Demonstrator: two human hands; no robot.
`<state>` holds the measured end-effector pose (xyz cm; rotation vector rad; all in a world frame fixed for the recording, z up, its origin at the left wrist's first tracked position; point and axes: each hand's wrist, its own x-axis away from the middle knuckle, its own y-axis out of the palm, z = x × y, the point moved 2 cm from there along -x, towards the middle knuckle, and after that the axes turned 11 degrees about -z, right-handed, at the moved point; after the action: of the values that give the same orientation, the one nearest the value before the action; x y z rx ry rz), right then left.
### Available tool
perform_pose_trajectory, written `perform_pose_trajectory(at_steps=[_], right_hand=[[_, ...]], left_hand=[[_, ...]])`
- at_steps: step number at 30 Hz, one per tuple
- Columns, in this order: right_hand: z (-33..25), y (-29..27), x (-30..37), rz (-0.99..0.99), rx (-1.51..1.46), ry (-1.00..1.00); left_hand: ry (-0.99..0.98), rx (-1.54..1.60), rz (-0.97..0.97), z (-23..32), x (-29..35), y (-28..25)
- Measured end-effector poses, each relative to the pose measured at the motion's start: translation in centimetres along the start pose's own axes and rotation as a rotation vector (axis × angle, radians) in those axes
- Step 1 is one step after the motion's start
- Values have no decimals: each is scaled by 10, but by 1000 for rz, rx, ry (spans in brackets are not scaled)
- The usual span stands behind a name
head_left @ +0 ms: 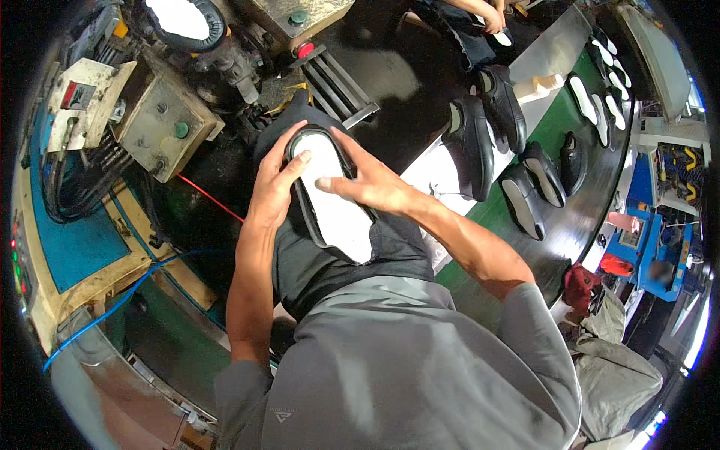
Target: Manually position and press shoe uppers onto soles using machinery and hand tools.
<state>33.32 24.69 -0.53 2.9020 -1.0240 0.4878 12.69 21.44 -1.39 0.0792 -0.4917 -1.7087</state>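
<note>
A black shoe upper (335, 204) with a white bottom facing up rests across my lap. My left hand (274, 176) wraps its left side near the broad end, thumb pressed on the white surface. From the right, my right hand (369, 178) grips the same piece, its thumb also lying on the white. The fingers of both hands curl round the dark edge and are partly hidden underneath. The narrower end points toward my body.
At my left stands a machine with a control box (166, 124) and green button. A green conveyor belt (487, 281) runs along my right, carrying several black shoes (523, 199). A blue hose (112, 319) crosses at lower left. Another person's hands (491, 16) work at the top.
</note>
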Motion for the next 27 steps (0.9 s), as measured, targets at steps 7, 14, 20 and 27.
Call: perform_pose_trajectory(at_steps=[7,14,20,27], right_hand=[[-3,-3,-19,-30,23,-85],[-4,8,-13,98,204,-196],[0,17,-13,109,240,-279],[17,-19,-5,-286,-554,-173]], left_hand=[[72,-216,103,-1,10,3],[228,-506,190,1,20,11],[245,-458,222,-3,25,6],[193,66,64,-15,33,-15]])
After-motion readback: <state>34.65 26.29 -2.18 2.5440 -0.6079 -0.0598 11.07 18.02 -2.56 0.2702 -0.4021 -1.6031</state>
